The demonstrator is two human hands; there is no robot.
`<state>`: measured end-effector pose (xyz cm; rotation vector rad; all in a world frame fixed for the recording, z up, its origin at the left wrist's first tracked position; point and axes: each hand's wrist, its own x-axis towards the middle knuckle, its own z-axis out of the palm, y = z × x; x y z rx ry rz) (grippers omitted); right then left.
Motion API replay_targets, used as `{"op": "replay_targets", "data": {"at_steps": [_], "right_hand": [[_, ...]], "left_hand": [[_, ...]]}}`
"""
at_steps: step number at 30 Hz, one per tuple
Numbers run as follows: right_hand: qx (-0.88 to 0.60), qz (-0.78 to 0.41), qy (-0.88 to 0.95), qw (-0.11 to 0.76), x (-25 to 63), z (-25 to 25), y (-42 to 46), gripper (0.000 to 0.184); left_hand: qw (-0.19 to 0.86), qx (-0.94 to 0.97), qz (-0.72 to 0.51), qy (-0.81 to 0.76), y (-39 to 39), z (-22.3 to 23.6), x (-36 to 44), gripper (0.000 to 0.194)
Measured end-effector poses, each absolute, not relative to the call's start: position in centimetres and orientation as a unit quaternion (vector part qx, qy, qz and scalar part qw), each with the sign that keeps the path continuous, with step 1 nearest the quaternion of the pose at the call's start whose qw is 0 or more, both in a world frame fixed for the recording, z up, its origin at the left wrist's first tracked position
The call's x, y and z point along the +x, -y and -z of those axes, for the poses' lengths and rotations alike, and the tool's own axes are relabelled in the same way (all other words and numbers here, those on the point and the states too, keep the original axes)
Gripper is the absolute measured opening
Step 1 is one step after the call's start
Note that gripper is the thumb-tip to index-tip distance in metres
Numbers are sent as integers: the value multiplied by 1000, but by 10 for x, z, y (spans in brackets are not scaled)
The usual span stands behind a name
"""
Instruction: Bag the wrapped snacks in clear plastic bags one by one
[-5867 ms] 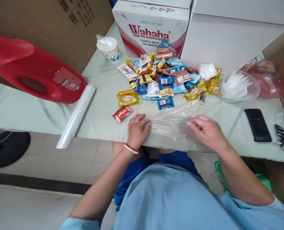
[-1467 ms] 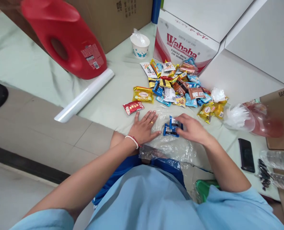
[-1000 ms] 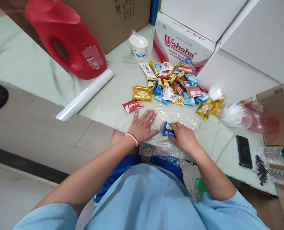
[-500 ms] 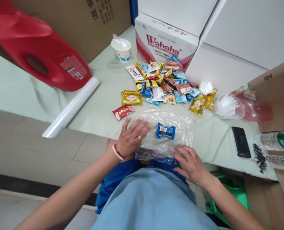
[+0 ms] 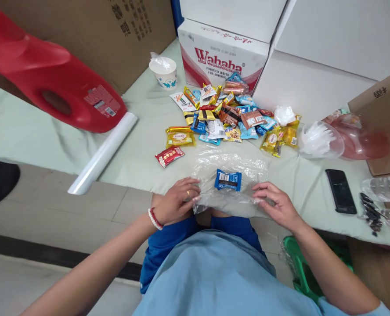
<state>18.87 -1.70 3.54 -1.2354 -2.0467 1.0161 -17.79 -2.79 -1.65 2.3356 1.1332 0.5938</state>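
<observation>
A sheet of clear plastic film (image 5: 247, 159) lies at the table's front edge, its near side lifted a little over my lap. On its middle rests a small snack in a blue wrapper (image 5: 228, 180). My left hand (image 5: 181, 197), with a ring and beaded bracelets, has its fingers closed on the film's near left edge. At the near right corner, my right hand (image 5: 276, 204) pinches the film between thumb and fingers. A red packet (image 5: 169, 156) and a yellow-wrapped snack (image 5: 181, 137) sit just beyond my left hand.
Many wrapped snacks (image 5: 228, 116) are heaped before a Wahaba-type carton (image 5: 224, 57). A white film roll (image 5: 104, 151) lies beside a red jug (image 5: 59, 83) at left. A paper cup (image 5: 165, 79) stands behind. Rightward are a phone (image 5: 341, 191), a pink translucent container (image 5: 362, 139) and bottles (image 5: 382, 188).
Both hands have closed on the film's near edge; before, their fingers were spread. The left hand moved nearer to me, the right slightly outward. The near edge is now raised.
</observation>
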Motion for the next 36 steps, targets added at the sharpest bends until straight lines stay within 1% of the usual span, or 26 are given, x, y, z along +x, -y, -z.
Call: {"op": "replay_targets", "data": {"at_steps": [3, 6, 8, 10, 13, 15, 17, 19, 21, 23, 25, 27, 29, 31, 33, 36], "right_hand": [[-492, -416, 722, 253, 190, -40, -9, 30], [-537, -464, 666, 228, 190, -31, -29, 41], [-564, -473, 644, 209, 193, -22, -39, 44], [-591, -423, 663, 178, 200, -14, -46, 40], [-625, -260, 725, 127, 210, -16, -56, 31], [-619, -176, 756, 120, 210, -24, -65, 31], [-584, -143, 790, 121, 200, -32, -76, 31], [-538, -135, 826, 103, 181, -36, -90, 33], [-508, -129, 850, 63, 157, -33, -104, 38], [-506, -119, 854, 19, 134, -25, -118, 43], [-525, -134, 841, -17, 117, -17, -131, 46], [-536, -196, 821, -34, 109, -12, -143, 38], [-519, -282, 807, -25, 110, -13, -151, 25], [-482, -340, 808, 10, 116, -21, -152, 18], [-450, -354, 818, 57, 123, -31, -141, 18], [-381, -341, 852, 110, 129, -42, -106, 19]], "left_hand": [[286, 781, -268, -486, 12, 13, -169, 29], [264, 710, -303, -579, -7, 20, -165, 31], [234, 665, -312, -637, -19, 28, -165, 26], [200, 617, -319, -691, -25, 31, -167, 21], [94, 540, -360, -755, -19, 18, -169, 20], [-2, 512, -404, -758, -4, -1, -163, 17], [-72, 532, -440, -720, 15, -20, -149, 16], [-38, 661, -399, -634, 29, -32, -128, 24], [31, 784, -305, -539, 33, -33, -105, 34], [67, 826, -227, -511, 26, -25, -85, 38], [77, 831, -178, -521, 13, -15, -73, 37], [77, 833, -149, -527, 2, -7, -68, 35], [74, 834, -135, -530, -3, -3, -66, 33], [71, 830, -130, -537, -2, -2, -65, 31], [73, 826, -132, -544, -1, -2, -64, 31], [98, 819, -154, -545, -1, 2, -64, 33]]}}
